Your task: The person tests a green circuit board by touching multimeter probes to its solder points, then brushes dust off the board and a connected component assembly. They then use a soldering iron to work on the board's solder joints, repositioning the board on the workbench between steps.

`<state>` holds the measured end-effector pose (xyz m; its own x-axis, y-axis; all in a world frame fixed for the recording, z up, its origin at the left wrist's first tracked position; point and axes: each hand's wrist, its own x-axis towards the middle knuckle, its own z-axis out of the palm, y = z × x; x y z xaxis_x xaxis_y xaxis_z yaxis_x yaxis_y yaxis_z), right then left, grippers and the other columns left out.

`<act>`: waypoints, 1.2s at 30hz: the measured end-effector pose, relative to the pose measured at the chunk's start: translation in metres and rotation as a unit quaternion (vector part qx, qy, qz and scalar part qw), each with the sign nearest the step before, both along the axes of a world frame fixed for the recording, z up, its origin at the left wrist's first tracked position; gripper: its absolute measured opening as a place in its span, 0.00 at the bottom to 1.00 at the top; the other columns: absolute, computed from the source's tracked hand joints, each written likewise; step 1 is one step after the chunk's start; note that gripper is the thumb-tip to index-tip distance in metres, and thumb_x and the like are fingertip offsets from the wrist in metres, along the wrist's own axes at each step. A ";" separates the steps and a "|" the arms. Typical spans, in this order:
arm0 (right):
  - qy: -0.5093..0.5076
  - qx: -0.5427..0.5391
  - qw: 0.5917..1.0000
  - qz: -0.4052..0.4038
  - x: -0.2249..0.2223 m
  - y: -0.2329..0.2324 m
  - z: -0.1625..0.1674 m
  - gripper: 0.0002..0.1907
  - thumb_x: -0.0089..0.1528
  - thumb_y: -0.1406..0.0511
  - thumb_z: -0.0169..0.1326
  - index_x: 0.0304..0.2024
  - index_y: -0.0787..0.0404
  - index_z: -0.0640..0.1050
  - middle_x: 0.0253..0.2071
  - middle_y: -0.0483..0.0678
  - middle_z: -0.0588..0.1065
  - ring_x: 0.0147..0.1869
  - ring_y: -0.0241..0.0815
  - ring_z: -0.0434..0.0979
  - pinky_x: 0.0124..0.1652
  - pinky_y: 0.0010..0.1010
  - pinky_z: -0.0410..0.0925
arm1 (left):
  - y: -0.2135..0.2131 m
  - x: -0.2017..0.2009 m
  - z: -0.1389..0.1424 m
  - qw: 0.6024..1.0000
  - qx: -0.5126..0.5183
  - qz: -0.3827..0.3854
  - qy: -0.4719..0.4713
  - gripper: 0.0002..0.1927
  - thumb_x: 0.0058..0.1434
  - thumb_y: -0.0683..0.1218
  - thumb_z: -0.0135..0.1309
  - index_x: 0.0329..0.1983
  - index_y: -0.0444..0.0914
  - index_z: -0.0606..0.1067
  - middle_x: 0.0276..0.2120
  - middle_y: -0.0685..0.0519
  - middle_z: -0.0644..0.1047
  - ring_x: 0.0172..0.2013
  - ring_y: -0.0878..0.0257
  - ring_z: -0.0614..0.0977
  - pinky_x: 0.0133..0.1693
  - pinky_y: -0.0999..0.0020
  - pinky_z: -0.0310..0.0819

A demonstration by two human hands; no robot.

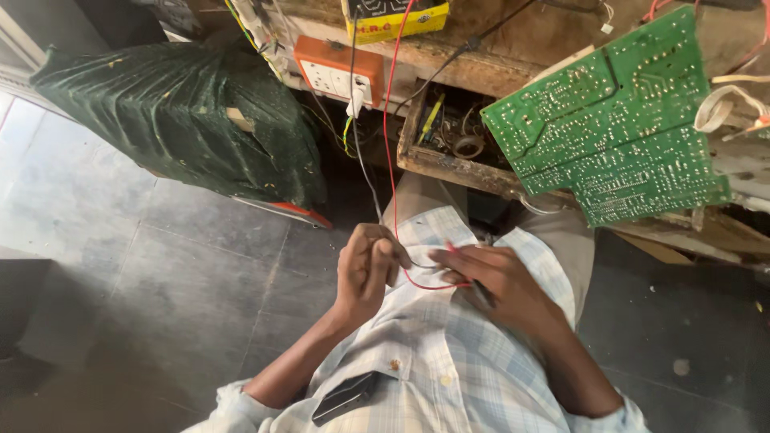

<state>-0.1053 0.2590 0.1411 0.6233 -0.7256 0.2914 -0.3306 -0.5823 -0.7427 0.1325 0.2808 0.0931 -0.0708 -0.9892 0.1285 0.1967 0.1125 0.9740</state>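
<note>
Pale checked cotton shirt [433,361] nearest | thin red wire [391,160] loops between hands, near | left hand [365,269] pinched on grey wire [365,172] | right hand [497,281] clamped on red wire, dark probe | green circuit board [618,120] on bench [481,172], far right | step: handling leads; next needs steady fingertips.

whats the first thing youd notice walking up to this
The big green circuit board leaning at the bench edge, upper right, catches the eye first. Next comes the red wire running down from the bench into the person's lap, where the left hand and right hand pinch the leads and a probe close together over a checked shirt. An orange socket box sits on the bench front above them.
</note>
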 end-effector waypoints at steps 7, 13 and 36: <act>0.020 0.139 0.989 0.054 0.033 -0.005 -0.034 0.11 0.53 0.72 0.63 0.37 0.60 0.77 0.35 0.50 0.80 0.39 0.53 0.83 0.38 0.41 0.73 | 0.011 -0.017 0.065 0.891 0.028 -0.319 0.321 0.15 0.78 0.52 0.49 0.48 0.35 0.66 0.40 0.41 0.77 0.34 0.60 0.77 0.33 0.70 0.71; 0.026 -0.005 0.998 -0.051 0.011 -0.015 -0.040 0.12 0.55 0.73 0.62 0.42 0.62 0.78 0.37 0.52 0.79 0.41 0.56 0.80 0.40 0.43 0.72 | -0.017 -0.001 0.094 0.778 0.061 -0.526 0.337 0.13 0.74 0.49 0.53 0.42 0.32 0.71 0.37 0.39 0.81 0.31 0.58 0.83 0.33 0.66 0.77; -0.106 -0.348 0.931 0.039 -0.008 0.020 0.041 0.15 0.69 0.62 0.64 0.47 0.66 0.75 0.43 0.61 0.78 0.44 0.50 0.83 0.41 0.38 0.79 | -0.076 -0.082 0.041 0.883 -0.072 -0.404 -0.229 0.32 0.63 0.49 0.62 0.69 0.42 0.67 0.31 0.48 0.78 0.33 0.52 0.81 0.38 0.59 0.75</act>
